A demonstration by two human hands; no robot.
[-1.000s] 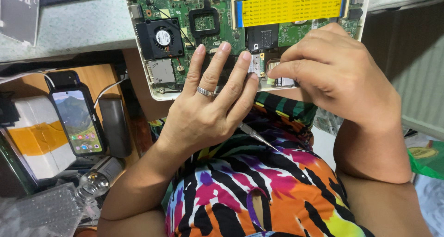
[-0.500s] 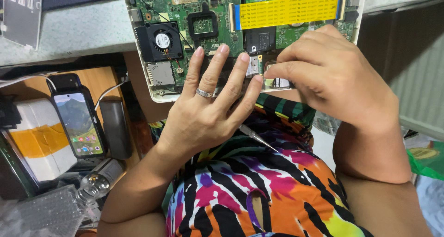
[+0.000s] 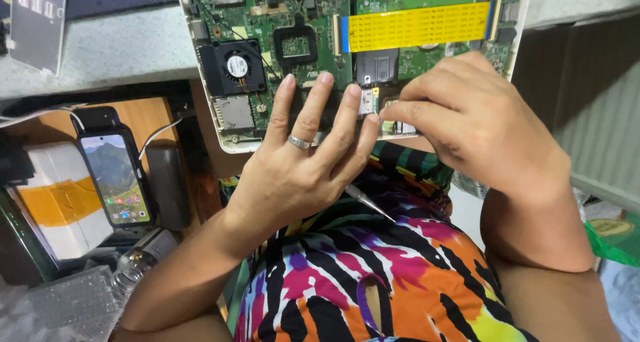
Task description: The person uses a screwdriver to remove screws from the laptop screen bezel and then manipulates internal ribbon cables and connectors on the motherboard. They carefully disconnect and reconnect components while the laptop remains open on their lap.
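Note:
An opened laptop with a green circuit board lies on the desk edge in front of me. My left hand, with a ring on one finger, presses flat on the board's near edge. A thin pointed metal tool pokes out from under its palm, apparently pinned by the hidden thumb. My right hand pinches a small part at the board's near edge. A small white card sits between the fingertips of both hands. A yellow flat ribbon cable crosses the board above them.
A black cooling fan sits on the board's left. Lower left stand a smartphone with a lit screen, a white box with orange tape, a dark block and bubble wrap. A green bag lies at the right.
Hardly anything differs. Both hands stay on the board's near edge, and the right fingers shift slightly at the small part.

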